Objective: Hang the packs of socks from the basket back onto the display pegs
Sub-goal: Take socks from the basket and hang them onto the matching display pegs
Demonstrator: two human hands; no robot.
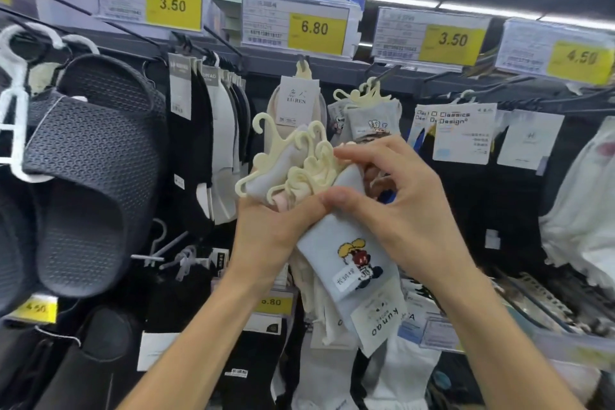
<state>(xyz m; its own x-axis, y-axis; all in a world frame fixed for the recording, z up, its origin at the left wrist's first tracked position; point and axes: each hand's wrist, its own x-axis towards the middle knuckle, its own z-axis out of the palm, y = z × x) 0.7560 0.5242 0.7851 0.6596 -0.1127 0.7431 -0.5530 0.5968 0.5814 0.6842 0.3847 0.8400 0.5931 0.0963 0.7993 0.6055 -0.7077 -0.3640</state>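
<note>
My left hand (269,233) grips a bundle of sock packs (349,263) with several cream plastic hooks (299,163) sticking up from it. The front pack is pale blue with a cartoon figure and a "kunao" card. My right hand (396,196) pinches the top of that front pack, thumb in front and fingers behind, just below the hooks. Straight behind my hands, a few packs with the same cream hooks (364,95) hang on a display peg (386,71). A beige pack (298,103) hangs on the peg to its left. No basket is in view.
Dark slippers (90,173) hang at the left on white hangers. Black and white sock packs (206,130) fill the pegs beside them. More carded packs (462,136) and white garments (585,210) hang at the right. Yellow price tags (314,28) line the top rail.
</note>
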